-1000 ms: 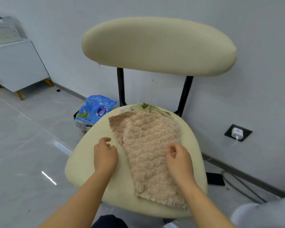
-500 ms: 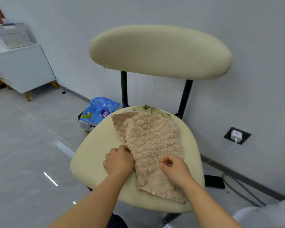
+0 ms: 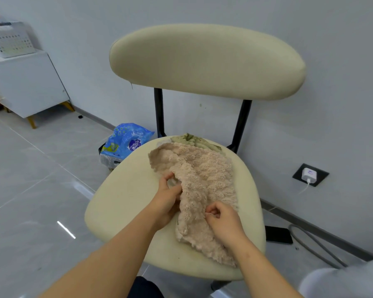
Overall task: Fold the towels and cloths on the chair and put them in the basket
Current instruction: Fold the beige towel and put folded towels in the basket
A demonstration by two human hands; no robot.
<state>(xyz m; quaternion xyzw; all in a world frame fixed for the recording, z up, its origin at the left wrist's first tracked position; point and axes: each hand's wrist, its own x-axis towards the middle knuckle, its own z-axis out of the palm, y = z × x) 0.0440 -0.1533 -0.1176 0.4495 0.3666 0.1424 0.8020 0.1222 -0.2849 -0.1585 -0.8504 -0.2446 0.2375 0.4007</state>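
Beige, nubbly towel (image 3: 202,186), and both hands are on it now! 1 second back the left hand (image 3: 167,201) sat curled on the bare chair seat (image 3: 125,203) beside the cloth. It has since slid in to the towel's left edge, and its fingers are hooked under that edge, raising it into a ridge. The right hand (image 3: 224,222) has crept leftward too, thumb and fingers pinching the pile near the middle of the strip.

My read: the lengthwise fold is starting, with the left edge about to go over to the right, and nothing is folded away yet.

The towel lies on the seat's right half. Its long axis runs from the far end by the backrest posts down toward the person, the near end slanting right to the seat's front-right rim. The far end overlaps a green cloth (image 3: 194,139), next in line. Whether a 2nd layer already lies under the raised flap is hard to say from here. The white basket (image 3: 11,39) stands well apart, on the cabinet (image 3: 26,82) at far left.
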